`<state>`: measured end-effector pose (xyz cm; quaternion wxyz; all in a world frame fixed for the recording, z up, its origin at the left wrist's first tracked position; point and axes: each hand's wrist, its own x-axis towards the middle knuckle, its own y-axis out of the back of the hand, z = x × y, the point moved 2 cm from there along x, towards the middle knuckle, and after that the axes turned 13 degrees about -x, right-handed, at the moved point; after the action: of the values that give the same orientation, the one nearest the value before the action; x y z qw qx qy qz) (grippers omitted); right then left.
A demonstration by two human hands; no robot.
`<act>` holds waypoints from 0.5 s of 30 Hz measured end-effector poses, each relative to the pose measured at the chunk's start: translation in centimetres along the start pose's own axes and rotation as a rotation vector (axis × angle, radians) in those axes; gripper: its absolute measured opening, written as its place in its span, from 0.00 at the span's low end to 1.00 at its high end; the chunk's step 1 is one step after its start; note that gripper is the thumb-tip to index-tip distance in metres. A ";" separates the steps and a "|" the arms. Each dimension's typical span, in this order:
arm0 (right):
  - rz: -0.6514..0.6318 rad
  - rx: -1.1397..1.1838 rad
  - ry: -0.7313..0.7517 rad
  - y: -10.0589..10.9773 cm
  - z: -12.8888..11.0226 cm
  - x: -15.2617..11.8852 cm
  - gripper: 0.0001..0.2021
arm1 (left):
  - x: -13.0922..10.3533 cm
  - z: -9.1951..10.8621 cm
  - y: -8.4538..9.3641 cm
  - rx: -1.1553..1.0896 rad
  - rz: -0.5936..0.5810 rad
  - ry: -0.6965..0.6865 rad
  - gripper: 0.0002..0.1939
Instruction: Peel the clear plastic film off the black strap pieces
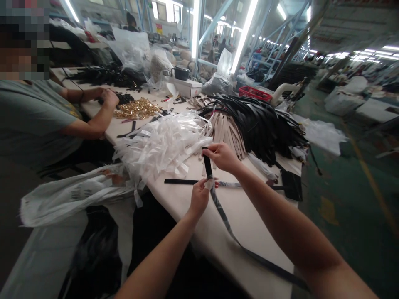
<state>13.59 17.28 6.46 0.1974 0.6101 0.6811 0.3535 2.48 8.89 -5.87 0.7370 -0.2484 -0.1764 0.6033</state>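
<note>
A long black strap [222,212] hangs between my hands and runs down across the table toward the lower right. My right hand [222,157] pinches its upper end. Lower down, my left hand [200,196] is closed around the strap, with a bit of clear or whitish film at its fingertips. Part of the strap below that hand looks shiny, as if wrapped in film. Behind my hands, a second black strap [181,181] lies crosswise on the table. Close by on the left rises a heap of white plastic film strips [168,143].
Black straps [255,124] and beige straps [226,131] are piled beyond my right hand. Gold metal pieces [137,109] lie near a co-worker [37,120] at the left. A red basket [254,93] and a white box [185,87] stand farther back. The table edge [168,211] runs before me.
</note>
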 end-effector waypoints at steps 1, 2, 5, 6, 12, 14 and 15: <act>0.068 0.012 0.006 0.7 -0.3 0.3 0.17 | -0.2 -0.4 0.1 -0.002 -0.010 0.012 0.15; 0.138 0.030 0.008 1.4 -0.5 0.6 0.18 | -0.4 -0.9 0.3 -0.004 -0.019 0.029 0.15; 0.303 0.111 -0.002 3.9 -1.1 0.8 0.19 | -1.2 -2.2 0.7 0.018 -0.044 0.102 0.16; 0.349 0.136 -0.007 4.8 -1.3 0.9 0.18 | -1.4 -2.6 0.8 0.029 -0.052 0.129 0.17; 0.700 0.256 -0.047 12.6 0.7 -0.1 0.15 | -1.5 -0.9 -0.4 0.089 -0.236 0.242 0.19; 0.825 0.308 -0.104 16.2 3.5 -2.1 0.14 | -1.3 2.1 -0.8 0.146 -0.348 0.272 0.21; 0.867 0.325 -0.153 17.8 5.4 -3.5 0.14 | -1.3 3.9 -0.8 0.197 -0.381 0.266 0.21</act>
<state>30.29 15.26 15.17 -0.0171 0.8857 0.3933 0.2462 0.72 8.14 -2.18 0.8749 -0.2147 -0.0620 0.4297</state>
